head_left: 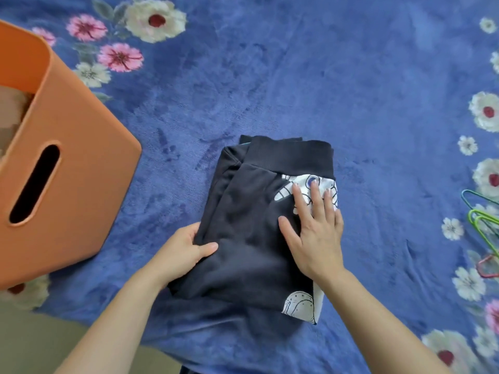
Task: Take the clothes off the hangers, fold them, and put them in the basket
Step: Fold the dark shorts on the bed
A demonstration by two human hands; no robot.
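A folded black garment (253, 233) with a ribbed band and a white printed patch lies on the blue flowered blanket in the middle of the view. My left hand (186, 249) grips its left edge, thumb on top and fingers tucked under the fabric. My right hand (313, 230) lies flat on the garment's right side, fingers straight over the white print. An orange basket (73, 168) with a slot handle stands at the left, with some pale cloth inside it.
Several coloured wire hangers (483, 225) lie at the right edge of the blanket (297, 76). A strip of bare beige floor (32, 338) shows at the bottom left, below the blanket's edge.
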